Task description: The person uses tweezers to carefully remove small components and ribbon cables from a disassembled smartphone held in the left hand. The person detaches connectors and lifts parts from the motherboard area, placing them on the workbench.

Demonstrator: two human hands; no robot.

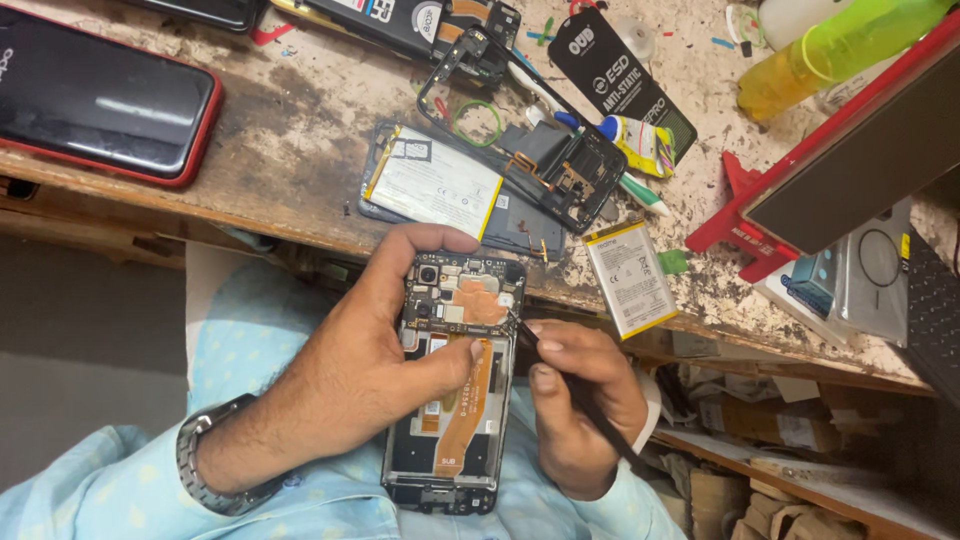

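Pinched between thumb and fingers, the left hand makes its grip on the opened phone, thumb laid across the orange flex ribbon and fingers curled over the top edge by the camera module, so the body is held in the air above the lap, just below the desk edge. Right beside that grip, the right hand is closed on a thin black tool held like a pen, its tip touching the circuit board at the upper right of the phone. I judge the open phone light and stiff in its frame but delicate inside: the ribbon is soft and could tear, and the board's small parts would not bear pressure, so the side rails are the safest place to hold. Above the grip, on the desk, lies a second opened phone body with a white battery fitted, and to the upper right of the grip one loose battery, making two batteries visible. Far up and left of the grip rests one whole phone in a red case. A yellow-green bottle lies far to the upper right, and a metal watch sits on the left wrist.
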